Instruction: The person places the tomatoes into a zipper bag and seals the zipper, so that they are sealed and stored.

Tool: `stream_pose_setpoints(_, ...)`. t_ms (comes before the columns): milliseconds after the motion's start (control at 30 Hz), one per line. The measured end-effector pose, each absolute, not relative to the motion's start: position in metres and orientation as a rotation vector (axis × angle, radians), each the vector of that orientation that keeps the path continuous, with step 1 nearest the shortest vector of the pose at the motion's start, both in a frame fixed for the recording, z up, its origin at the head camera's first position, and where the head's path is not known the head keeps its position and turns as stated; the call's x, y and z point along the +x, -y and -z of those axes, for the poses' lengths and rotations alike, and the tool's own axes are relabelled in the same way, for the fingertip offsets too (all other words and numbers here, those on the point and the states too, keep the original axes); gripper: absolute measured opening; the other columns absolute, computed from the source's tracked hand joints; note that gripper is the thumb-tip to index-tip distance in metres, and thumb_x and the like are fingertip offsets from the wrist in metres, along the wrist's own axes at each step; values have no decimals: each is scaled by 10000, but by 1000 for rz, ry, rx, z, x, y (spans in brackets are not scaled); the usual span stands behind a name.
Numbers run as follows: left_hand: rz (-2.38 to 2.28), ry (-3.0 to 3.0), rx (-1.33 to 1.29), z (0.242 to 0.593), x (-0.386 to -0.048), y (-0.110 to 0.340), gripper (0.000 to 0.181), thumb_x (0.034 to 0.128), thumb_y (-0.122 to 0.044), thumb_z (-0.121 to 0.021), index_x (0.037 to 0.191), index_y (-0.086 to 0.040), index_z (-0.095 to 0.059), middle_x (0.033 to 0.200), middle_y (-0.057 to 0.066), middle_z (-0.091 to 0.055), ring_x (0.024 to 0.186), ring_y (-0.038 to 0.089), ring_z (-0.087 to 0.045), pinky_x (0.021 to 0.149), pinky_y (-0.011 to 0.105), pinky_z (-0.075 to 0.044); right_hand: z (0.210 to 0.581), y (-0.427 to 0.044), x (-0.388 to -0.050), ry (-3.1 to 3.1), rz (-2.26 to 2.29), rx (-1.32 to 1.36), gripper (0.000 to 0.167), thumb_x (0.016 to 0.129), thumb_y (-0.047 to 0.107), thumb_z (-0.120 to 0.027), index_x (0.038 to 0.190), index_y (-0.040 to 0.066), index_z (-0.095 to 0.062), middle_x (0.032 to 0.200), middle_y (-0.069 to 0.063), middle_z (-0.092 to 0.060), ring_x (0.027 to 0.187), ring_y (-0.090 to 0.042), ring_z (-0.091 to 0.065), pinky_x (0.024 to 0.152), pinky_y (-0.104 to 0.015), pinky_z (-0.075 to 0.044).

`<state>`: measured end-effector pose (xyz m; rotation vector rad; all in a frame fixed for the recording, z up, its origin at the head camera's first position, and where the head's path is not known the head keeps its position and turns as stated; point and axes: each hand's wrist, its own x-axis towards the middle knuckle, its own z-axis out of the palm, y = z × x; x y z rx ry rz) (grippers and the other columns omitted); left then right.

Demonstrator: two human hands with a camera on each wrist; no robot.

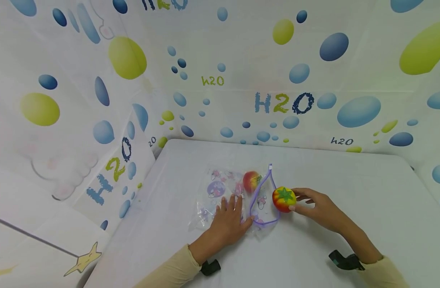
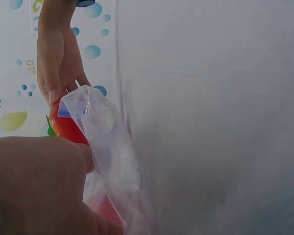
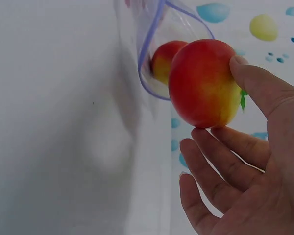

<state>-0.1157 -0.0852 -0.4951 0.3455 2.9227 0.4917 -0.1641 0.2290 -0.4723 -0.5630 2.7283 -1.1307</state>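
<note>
One fruit (image 1: 284, 200), likely light and slick, is best held by its sides, where the right hand's (image 1: 321, 206) fingers clamp it; the left hand's (image 1: 227, 223) grip is unclear.

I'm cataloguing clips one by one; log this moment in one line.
left hand: touches open bag | right hand: holds fruit just outside bag | second fruit: inside bag

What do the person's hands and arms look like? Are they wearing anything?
The left hand and right hand are bare, without gloves. The left sleeve and right sleeve are plain pale beige. A small black piece shows at the left wrist, and a curved black band at the right.
</note>
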Motion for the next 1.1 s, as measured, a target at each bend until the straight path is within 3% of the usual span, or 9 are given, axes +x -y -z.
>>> stream_pose_setpoints(433, -506, -2914, 344, 496, -115, 87, 836, 1052, -595, -478, 1651, -37, -307, 1702, 226, -305, 1539, 547, -283, 1210, 655, -314, 476, -201, -165, -2667, 1133, -619, 573, 969, 392, -759, 1450, 114, -616, 1400, -96, -674, 1175, -268, -675, 949, -486, -573)
stream_pose_setpoints(667, -500, -2923, 341, 496, -114, 88, 835, 1053, -599, -476, 1646, -32, -318, 1695, 230, -319, 1533, 549, -296, 1204, 654, -326, 478, -186, -165, -2653, 1122, -628, 608, 964, 416, -766, 1459, 101, -605, 1414, -112, -661, 1148, -246, -662, 951, -537, -583)
stream_pose_setpoints(967, -510, -2916, 348, 497, -114, 87, 824, 1055, -583, -485, 1651, -41, -311, 1700, 228, -310, 1536, 549, -287, 1203, 661, -320, 485, -171, -164, -2691, 1091, -685, 582, 958, 318, -795, 1441, 52, -608, 1346, -102, -684, 1017, -159, -646, 852, -252, -591)
stream_pose_setpoints(1100, -502, -2932, 363, 498, -115, 87, 816, 1058, -574, -493, 1646, -36, -320, 1694, 232, -319, 1532, 551, -294, 1202, 662, -321, 487, -165, -165, -2703, 1082, -685, 596, 953, 303, -802, 1443, 47, -579, 1331, -125, -686, 962, -140, -621, 788, -186, -558)
